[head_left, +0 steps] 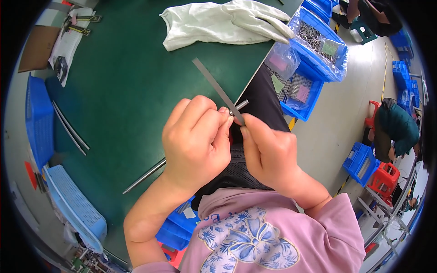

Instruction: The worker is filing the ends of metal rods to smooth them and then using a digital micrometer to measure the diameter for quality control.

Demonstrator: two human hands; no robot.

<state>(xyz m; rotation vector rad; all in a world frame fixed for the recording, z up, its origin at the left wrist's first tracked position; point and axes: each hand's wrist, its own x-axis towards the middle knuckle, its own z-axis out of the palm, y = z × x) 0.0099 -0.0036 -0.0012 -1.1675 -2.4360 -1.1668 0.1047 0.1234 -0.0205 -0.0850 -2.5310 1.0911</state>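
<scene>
**A:** In the head view, a green counter (123, 82) is filling the upper left, with a grey workshop floor (327, 132) running off to the right and stacks of blue bins along it. What are the hands doing?

**B:** The left hand (195, 141) and the right hand (268, 154) are meeting just off the counter's edge, over the lap. Both are pinching the lower end of a thin flat metal strip (214, 84), fingers pressed together on it, so the strip is angling up and away over the counter. A long metal rod (145, 175) is passing under the left hand; its short tip is showing beside the strip, its long end lying out over the counter. I judge the left hand is holding the rod steady against the strip, though the palm is hiding the actual contact.

**A:** Anything crowding them?

**B:** Not much. A pair of white gloves (227, 22) is lying well apart at the counter's far side. Two thin rods (70, 127) are resting near a blue crate (38, 118) on the left. A blue bin of small metal parts (318, 43), in a plastic bag, is sitting at the right, within reach. Another person in a green top (396, 127) is crouching far off among the bins.
</scene>
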